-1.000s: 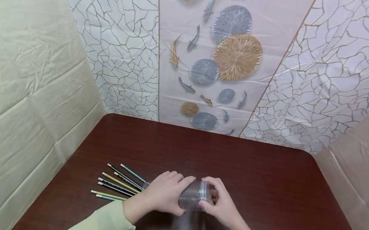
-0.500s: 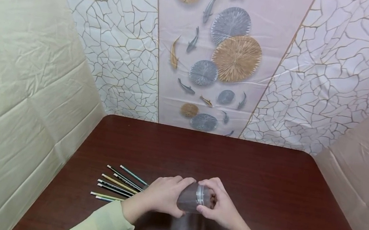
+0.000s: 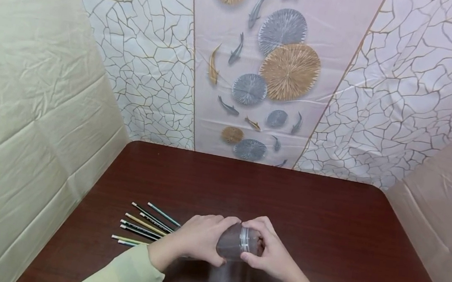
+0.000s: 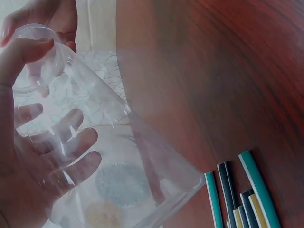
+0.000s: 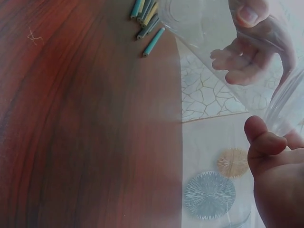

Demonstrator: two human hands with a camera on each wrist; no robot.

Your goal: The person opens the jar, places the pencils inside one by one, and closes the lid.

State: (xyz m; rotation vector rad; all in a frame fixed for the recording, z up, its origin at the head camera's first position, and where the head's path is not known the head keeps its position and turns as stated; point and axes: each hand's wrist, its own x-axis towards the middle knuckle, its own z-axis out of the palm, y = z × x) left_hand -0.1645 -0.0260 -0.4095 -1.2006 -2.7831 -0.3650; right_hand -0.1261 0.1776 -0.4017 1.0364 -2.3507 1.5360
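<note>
L hand [image 3: 202, 239] clamped round clear jar [image 3: 229, 244], R hand [image 3: 269, 250] gripping its ridged end; jar's held sideways, approx. midway btwn L & R edges of table [image 3: 326, 217]. Pencils [image 3: 145, 225] nr L edge.

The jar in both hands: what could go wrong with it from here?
1. The jar looks smooth and lies sideways between the left hand and the right hand; if either grip slips, it might drop or roll on the table.
2. The right hand grips the end with the ridged band; a hard squeeze or pull there might jerk the jar loose.
3. Its other end is close to the pencils, so a swing might scatter them.
</note>
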